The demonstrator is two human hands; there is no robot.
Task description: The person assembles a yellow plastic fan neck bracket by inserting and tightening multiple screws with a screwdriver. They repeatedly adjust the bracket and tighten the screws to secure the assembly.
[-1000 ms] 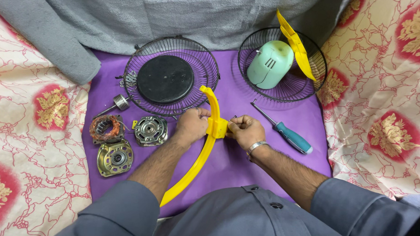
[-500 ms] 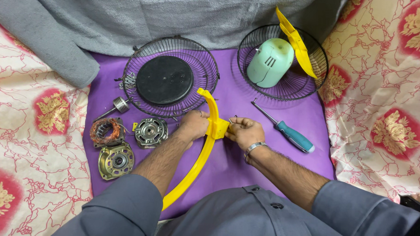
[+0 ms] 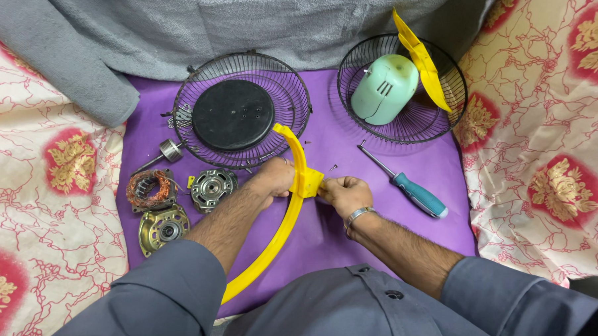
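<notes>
Yellow curved fan rim (image 3: 283, 231): over purple cloth (image 3: 393, 218), running from lap to clasp block. Left hand (image 3: 269, 179) grasps it at the clasp; right hand (image 3: 339, 193) pinches the clasp's other side. Beyond: small screw (image 3: 333, 167), loose; screwdriver (image 3: 406, 187); motor parts (image 3: 181, 198); two wire guards (image 3: 244, 110). Risk: a jolt could likely roll the screw away.

Yellow curved fan part (image 3: 282, 221), purple cloth (image 3: 354, 219), teal-handled screwdriver (image 3: 406, 187), mint green housing (image 3: 384, 89), red-patterned cream sheet (image 3: 544, 166) lying around.
</notes>
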